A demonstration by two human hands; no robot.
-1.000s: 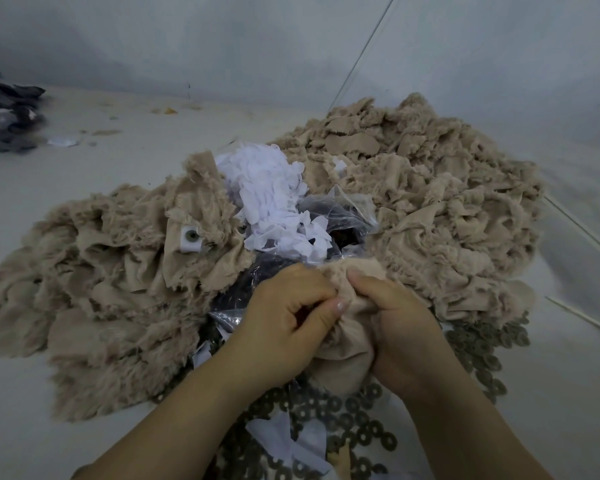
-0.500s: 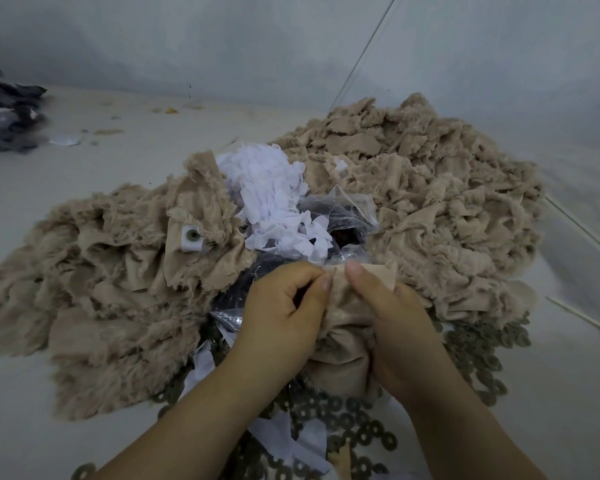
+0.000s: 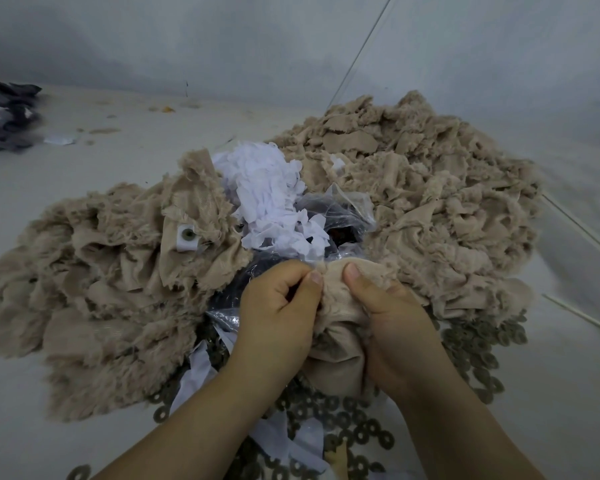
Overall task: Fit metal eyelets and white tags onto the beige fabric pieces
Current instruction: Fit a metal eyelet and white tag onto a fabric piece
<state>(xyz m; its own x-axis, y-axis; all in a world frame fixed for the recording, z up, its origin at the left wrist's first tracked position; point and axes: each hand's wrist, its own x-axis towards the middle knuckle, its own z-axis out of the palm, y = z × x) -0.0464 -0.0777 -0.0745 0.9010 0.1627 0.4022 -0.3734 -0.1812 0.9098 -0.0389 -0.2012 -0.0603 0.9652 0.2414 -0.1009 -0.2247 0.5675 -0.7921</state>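
Nearest me, metal eyelets (image 3: pixel 354 431) lie scattered under the forearms, and just above them the left hand (image 3: pixel 278 317) and right hand (image 3: pixel 392 327) both pinch one bunched beige fabric piece (image 3: pixel 340 306) between thumb and fingers. Behind it sit a clear plastic bag (image 3: pixel 340 216) and heaped white tags (image 3: pixel 267 192). To the left lies a fabric piece already fitted with tag and eyelet (image 3: pixel 187 237), and a big beige pile (image 3: pixel 430 188) rises beyond.

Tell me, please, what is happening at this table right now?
A person's left hand and right hand both pinch one bunched beige fabric piece over scattered dark metal ring eyelets. A finished beige piece with a white square tag and eyelet lies on the left heap, beside a pile of white tags.
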